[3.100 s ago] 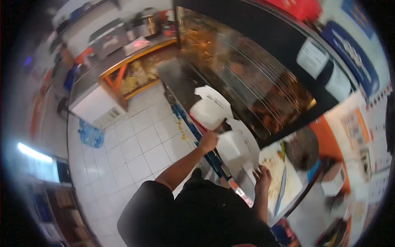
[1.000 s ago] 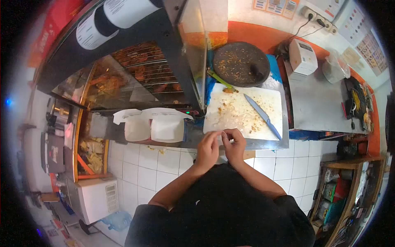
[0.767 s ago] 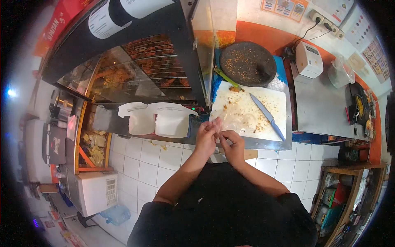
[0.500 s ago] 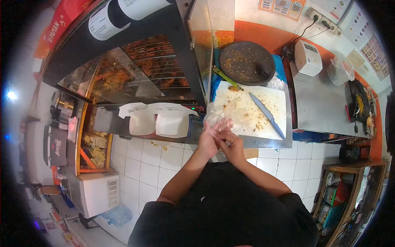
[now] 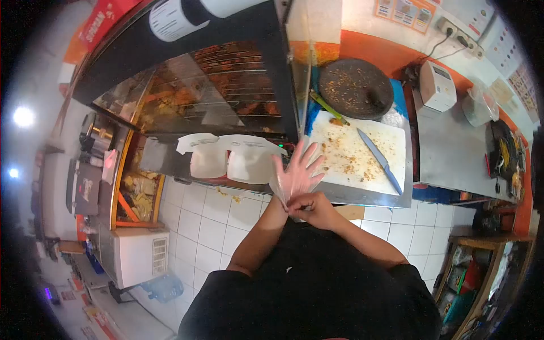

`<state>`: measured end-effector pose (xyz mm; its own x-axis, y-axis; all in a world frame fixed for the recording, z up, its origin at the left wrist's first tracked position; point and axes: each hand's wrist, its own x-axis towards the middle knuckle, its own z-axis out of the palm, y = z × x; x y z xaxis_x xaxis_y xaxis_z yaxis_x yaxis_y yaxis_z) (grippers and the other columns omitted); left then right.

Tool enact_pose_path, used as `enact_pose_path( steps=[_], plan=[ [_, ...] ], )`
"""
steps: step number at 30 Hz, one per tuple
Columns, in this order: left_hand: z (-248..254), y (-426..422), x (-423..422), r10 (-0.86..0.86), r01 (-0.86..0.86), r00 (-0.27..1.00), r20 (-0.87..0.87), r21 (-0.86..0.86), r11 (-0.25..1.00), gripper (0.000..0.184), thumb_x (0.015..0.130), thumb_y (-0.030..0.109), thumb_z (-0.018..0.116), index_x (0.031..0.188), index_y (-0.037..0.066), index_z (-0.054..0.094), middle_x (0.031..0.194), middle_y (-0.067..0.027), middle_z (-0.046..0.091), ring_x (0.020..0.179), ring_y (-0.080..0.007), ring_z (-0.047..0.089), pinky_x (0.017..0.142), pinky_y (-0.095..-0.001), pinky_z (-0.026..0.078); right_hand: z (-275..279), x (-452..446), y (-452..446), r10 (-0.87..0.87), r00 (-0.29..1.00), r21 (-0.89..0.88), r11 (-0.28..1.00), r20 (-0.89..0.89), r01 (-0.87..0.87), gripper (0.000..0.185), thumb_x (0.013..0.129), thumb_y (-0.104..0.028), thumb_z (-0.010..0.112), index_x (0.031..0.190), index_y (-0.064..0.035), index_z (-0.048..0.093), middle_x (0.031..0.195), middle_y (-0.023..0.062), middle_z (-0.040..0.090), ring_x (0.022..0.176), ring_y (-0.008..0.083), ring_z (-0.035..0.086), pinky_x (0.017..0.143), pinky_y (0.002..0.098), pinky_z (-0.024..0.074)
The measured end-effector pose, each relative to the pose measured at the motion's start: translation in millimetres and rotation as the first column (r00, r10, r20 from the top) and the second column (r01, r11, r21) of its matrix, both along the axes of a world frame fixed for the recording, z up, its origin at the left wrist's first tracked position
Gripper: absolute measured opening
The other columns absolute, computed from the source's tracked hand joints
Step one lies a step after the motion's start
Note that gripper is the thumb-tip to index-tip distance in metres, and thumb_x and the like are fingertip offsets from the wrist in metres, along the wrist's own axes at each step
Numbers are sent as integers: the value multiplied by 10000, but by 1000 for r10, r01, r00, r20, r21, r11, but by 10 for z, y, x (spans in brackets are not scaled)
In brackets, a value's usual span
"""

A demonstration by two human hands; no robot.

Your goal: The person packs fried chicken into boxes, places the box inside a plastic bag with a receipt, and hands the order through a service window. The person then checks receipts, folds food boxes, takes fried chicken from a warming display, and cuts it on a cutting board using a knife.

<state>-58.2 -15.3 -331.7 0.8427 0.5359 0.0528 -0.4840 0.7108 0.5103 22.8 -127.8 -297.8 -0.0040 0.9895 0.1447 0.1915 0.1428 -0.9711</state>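
Note:
My left hand (image 5: 298, 172) is spread wide, fingers apart, inside a clear plastic glove (image 5: 277, 184). At its wrist, my right hand (image 5: 313, 209) is closed with the glove's cuff pinched in its fingers. Just right of the hands lies a white cutting board (image 5: 334, 153) strewn with brown crumbs, and a blue-grey knife (image 5: 379, 160) rests diagonally on it. To the left, two open white paper boxes (image 5: 208, 164) stand side by side on the narrow counter ledge.
Behind the board sit a dark stone mortar (image 5: 354, 85) and a green-handled tool (image 5: 328, 107). A glass display cabinet (image 5: 226, 85) with fried food on racks rises at the back left. On the right, a metal table (image 5: 453, 153) carries a white printer (image 5: 437, 86).
My left hand has gone into the plastic glove and its fingers have spread out. The right hand has drawn the cuff down to the wrist. The view has shifted slightly.

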Motion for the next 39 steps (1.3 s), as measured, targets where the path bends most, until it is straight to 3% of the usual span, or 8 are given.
enact_pose_path(
  steps=[3,6,8,15,19,22,24,39],
  plan=[
    [-293,159,-38,414,-154,815,-404,538,829,785,898,645,349,1486,130,281,1535,-99,277,1369,-306,314,1087,-483,253,-10,127,-32,153,979,-48,986,-138,-161,119,821,25,674,933,2,710,926,89,703,848,167,661,758,295,510],
    [-100,553,-104,742,-500,610,-278,592,632,594,942,352,503,1401,-16,420,1436,-137,451,1249,-233,484,1041,-318,349,-94,216,-152,34,943,-144,986,-331,-86,185,843,30,638,1022,14,683,1024,101,691,936,179,648,838,307,501],
    [395,786,-174,843,-409,522,-132,828,383,556,953,343,495,1428,67,412,1447,-112,444,1189,-207,514,1004,-309,391,-144,283,-217,-133,871,-248,969,-474,13,253,878,14,580,1125,10,637,1126,118,666,1009,188,632,927,330,483],
    [1147,1425,-297,720,-353,353,-597,628,694,669,835,224,577,1474,192,383,1497,-102,395,1064,-153,539,689,-241,455,-487,391,-394,-350,807,-354,916,-476,189,208,878,-17,582,1071,24,646,1107,145,671,980,221,639,884,351,495],
    [1109,1469,-257,781,-545,361,-510,564,620,654,832,109,530,1468,156,387,1442,-125,458,1062,-198,553,697,-249,461,-513,483,-537,-431,792,-361,888,-432,286,195,875,-16,582,1054,25,650,1097,150,672,948,224,638,863,348,499],
    [855,1806,-140,996,-388,-28,-81,919,64,554,878,119,504,1427,100,434,1391,-133,498,1083,-222,559,771,-297,489,-449,541,-682,-533,732,-415,833,-424,366,183,880,-28,586,1043,27,648,1093,147,673,944,213,640,844,331,506],
    [1167,1920,-107,965,459,-215,149,888,-35,565,968,390,431,1410,39,405,1440,-168,431,1017,-284,618,824,-377,503,-483,582,-777,-579,679,-451,804,-450,387,181,881,-31,587,1042,27,647,1093,147,673,944,208,640,839,326,508],
    [1415,2638,-99,946,634,-174,-275,704,321,405,930,276,504,1258,42,545,1271,-108,573,1048,-248,612,890,-363,472,-625,685,-775,-602,640,-409,797,-478,444,174,880,-33,569,1029,10,648,1081,135,676,920,192,652,821,303,521]
  ],
)
